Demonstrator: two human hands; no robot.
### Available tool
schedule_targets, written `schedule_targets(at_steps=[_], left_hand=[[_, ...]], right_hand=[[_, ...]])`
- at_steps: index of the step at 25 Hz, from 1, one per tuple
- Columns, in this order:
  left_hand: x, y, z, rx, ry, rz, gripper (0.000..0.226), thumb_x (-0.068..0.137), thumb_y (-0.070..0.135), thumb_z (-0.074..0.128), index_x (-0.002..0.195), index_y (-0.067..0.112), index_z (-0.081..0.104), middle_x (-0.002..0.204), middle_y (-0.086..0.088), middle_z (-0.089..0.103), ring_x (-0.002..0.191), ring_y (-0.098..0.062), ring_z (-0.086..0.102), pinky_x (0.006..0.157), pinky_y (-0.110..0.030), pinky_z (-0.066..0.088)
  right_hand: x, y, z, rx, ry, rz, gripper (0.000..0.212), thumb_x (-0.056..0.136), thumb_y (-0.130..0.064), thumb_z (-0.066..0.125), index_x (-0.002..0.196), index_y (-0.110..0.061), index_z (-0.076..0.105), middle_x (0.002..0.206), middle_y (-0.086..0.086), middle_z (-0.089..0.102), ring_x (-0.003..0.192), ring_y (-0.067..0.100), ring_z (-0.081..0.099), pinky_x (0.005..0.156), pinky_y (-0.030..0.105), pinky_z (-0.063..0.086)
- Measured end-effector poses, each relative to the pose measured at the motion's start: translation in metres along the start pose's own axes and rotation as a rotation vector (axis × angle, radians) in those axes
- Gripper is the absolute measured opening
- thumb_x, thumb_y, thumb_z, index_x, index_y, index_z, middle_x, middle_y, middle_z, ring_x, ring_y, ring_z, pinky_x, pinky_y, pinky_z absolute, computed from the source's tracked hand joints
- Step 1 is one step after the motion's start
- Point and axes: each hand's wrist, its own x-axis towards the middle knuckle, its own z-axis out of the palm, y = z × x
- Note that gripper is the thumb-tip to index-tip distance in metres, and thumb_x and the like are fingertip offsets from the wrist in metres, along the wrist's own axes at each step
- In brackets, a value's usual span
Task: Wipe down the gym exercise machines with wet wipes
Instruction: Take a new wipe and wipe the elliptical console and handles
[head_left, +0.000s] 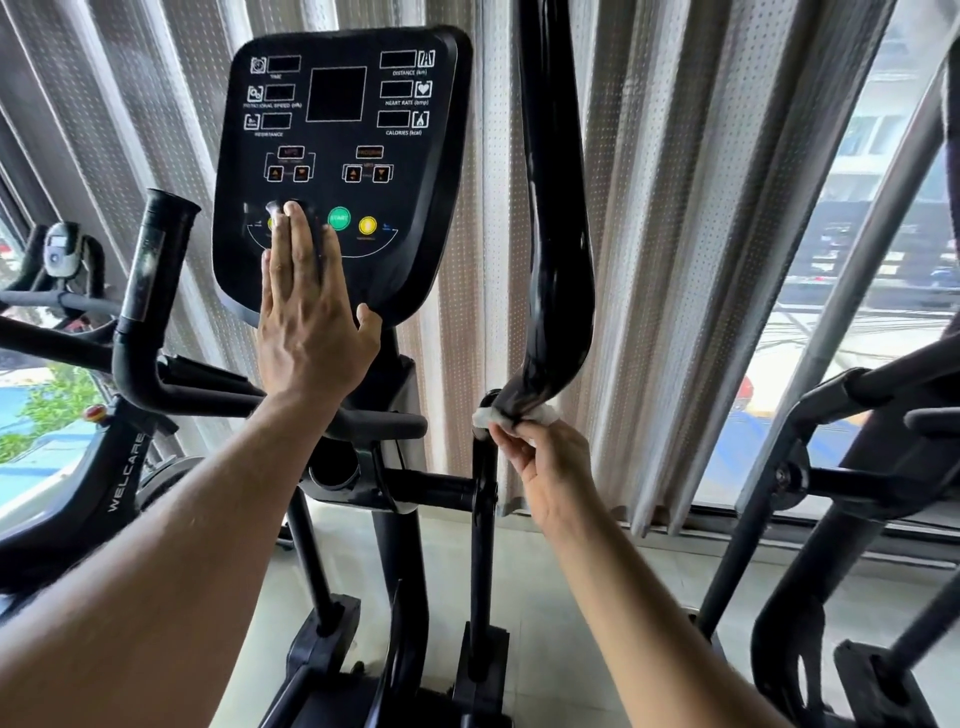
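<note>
White wipe (519, 415) is pinched by right hand (550, 473) around handlebar (553, 249) just above it. Left hand (306, 322), flat and open, is pressed on console (337, 130); buttons may be triggered under its fingers.

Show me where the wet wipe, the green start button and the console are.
wet wipe (485, 417): head view, white end left of the handlebar.
green start button (339, 219): head view, button centre.
console (415, 208): head view, bare black right-hand panel.
</note>
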Motion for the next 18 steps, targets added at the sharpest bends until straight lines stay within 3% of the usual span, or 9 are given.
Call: schedule_targets(at_steps=[3, 5, 7, 9, 12, 18], left_hand=[[0.000, -0.001, 0.000, -0.008, 0.004, 0.007, 0.093, 0.090, 0.023, 0.063, 0.164, 0.004, 0.010, 0.172, -0.022, -0.001, 0.161, -0.034, -0.002, 0.131, -0.048, 0.010], [-0.001, -0.001, 0.001, -0.009, -0.002, 0.000, 0.094, 0.090, 0.023, 0.063, 0.165, 0.004, 0.009, 0.172, -0.021, -0.002, 0.161, -0.034, -0.002, 0.130, -0.048, 0.010], [-0.001, -0.001, 0.002, -0.009, -0.001, 0.005, 0.093, 0.091, 0.024, 0.062, 0.165, 0.004, 0.009, 0.172, -0.021, -0.002, 0.161, -0.033, -0.002, 0.130, -0.048, 0.010], [0.000, -0.001, 0.002, -0.014, 0.007, 0.007, 0.093, 0.091, 0.024, 0.062, 0.165, 0.005, 0.009, 0.172, -0.021, -0.002, 0.161, -0.033, -0.001, 0.130, -0.048, 0.010], [0.000, -0.001, 0.001, -0.017, 0.000, 0.006, 0.094, 0.092, 0.024, 0.062, 0.165, 0.006, 0.006, 0.172, -0.020, -0.002, 0.161, -0.033, -0.002, 0.131, -0.047, 0.010], [0.000, 0.000, 0.001, -0.013, 0.012, 0.011, 0.094, 0.091, 0.024, 0.062, 0.165, 0.006, 0.007, 0.172, -0.021, -0.003, 0.161, -0.033, -0.002, 0.130, -0.047, 0.009]], right_hand=[[0.030, 0.013, -0.008, -0.140, 0.098, -0.020, 0.023, 0.090, 0.020, 0.051, 0.105, 0.007, 0.062, 0.106, 0.031, 0.071, 0.082, 0.032, 0.073, 0.066, 0.027, 0.062], [0.044, 0.015, -0.014, -0.325, 0.134, -0.115, 0.019, 0.087, 0.016, 0.060, 0.100, 0.003, 0.063, 0.097, 0.032, 0.072, 0.076, 0.036, 0.073, 0.066, 0.036, 0.064], [0.052, 0.013, -0.018, -0.537, 0.096, -0.215, 0.016, 0.086, 0.014, 0.059, 0.088, 0.001, 0.067, 0.080, 0.027, 0.072, 0.069, 0.037, 0.073, 0.068, 0.042, 0.065], [0.052, 0.006, -0.018, -0.670, 0.023, -0.227, 0.026, 0.086, 0.018, 0.053, 0.078, -0.003, 0.067, 0.069, 0.024, 0.071, 0.063, 0.033, 0.072, 0.065, 0.037, 0.062], [0.038, -0.012, -0.014, -0.689, -0.057, -0.210, 0.024, 0.083, 0.021, 0.055, 0.076, 0.002, 0.070, 0.070, 0.023, 0.071, 0.064, 0.031, 0.073, 0.068, 0.036, 0.058], [-0.056, -0.092, 0.006, -0.571, -0.281, -0.365, 0.021, 0.095, 0.011, 0.052, 0.093, 0.005, 0.072, 0.072, 0.018, 0.070, 0.061, 0.021, 0.068, 0.059, 0.028, 0.057]])
